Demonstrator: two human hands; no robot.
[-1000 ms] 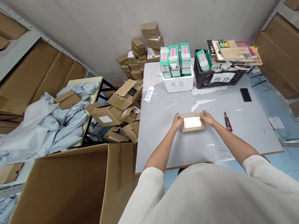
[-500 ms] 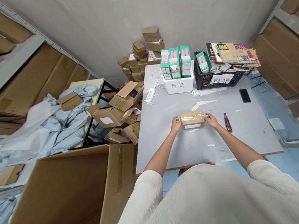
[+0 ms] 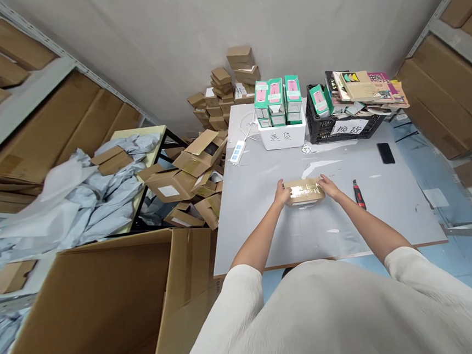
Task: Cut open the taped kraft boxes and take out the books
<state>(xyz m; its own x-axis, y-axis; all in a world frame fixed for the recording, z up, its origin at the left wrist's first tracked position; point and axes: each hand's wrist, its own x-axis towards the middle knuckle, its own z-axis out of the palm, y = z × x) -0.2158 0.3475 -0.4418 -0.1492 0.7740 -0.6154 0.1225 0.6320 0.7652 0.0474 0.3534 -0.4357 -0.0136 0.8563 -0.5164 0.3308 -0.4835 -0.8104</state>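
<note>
A small brown cardboard box [image 3: 304, 191], its top shiny with clear tape, is held between my two hands over the grey table [image 3: 262, 241]. My left hand [image 3: 282, 193] grips its left end, and my right hand [image 3: 328, 186] grips the right end. The box is tilted, so the taped top faces me and only a sliver of the white label on its near side shows. To the right of my right hand lies a red and black utility knife [image 3: 359, 195]. Whether the box's underside touches the table is hidden.
Behind stand a white bin [image 3: 284, 138] of green-and-pink boxes and a black crate [image 3: 318, 130] of books. A phone [image 3: 386, 153] lies right, a power strip [image 3: 237, 151] left. A large open carton [image 3: 188, 291] and piled boxes [image 3: 170, 185] flank the table's left side.
The box has tipped, its taped top turning toward me and its front label mostly dropping from sight. Both hands have closed in more firmly around its ends.
</note>
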